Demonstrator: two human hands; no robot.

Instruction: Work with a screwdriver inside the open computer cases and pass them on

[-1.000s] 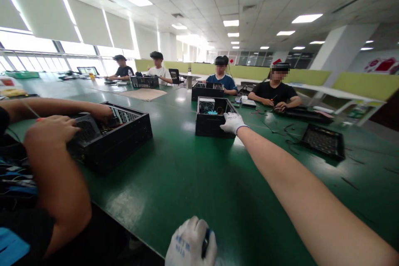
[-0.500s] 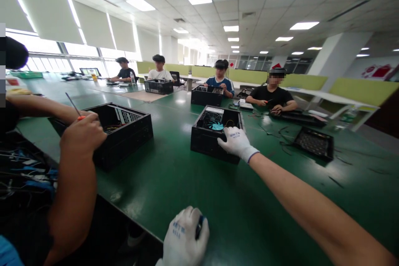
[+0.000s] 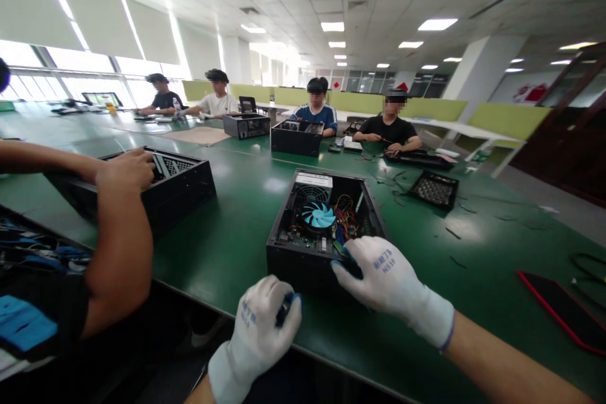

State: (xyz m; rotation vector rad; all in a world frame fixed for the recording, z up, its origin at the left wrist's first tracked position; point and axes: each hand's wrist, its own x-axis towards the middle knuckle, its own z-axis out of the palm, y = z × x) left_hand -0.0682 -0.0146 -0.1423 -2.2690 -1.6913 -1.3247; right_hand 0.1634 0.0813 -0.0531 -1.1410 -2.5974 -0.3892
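Note:
A black computer case [image 3: 303, 265] lies open side up near the table's front edge. Inside it show a turquoise fan [image 3: 319, 215], a bundle of coloured wires [image 3: 348, 214] and a circuit board. My right hand [image 3: 383, 271], in a white glove, grips the case's near wall at its right end, fingers hooked over the rim and thumb outside. Just left of the case's near side, my gloved left hand [image 3: 265, 322] is curled at the table edge. Something dark shows between its thumb and fingers; I cannot make out what.
On the left, a co-worker's arm [image 3: 123, 214] reaches into another black case [image 3: 189, 192]. A black perforated panel [image 3: 434, 189] and loose cables lie to the right, with a red-edged black panel [image 3: 563, 309] nearer. Several people sit across the green table [image 3: 227, 233].
My right hand has drawn the computer case closer, and more of its inside shows. My left hand is nearer to the case. The view has turned right; the left co-worker's screwdriver is out of sight.

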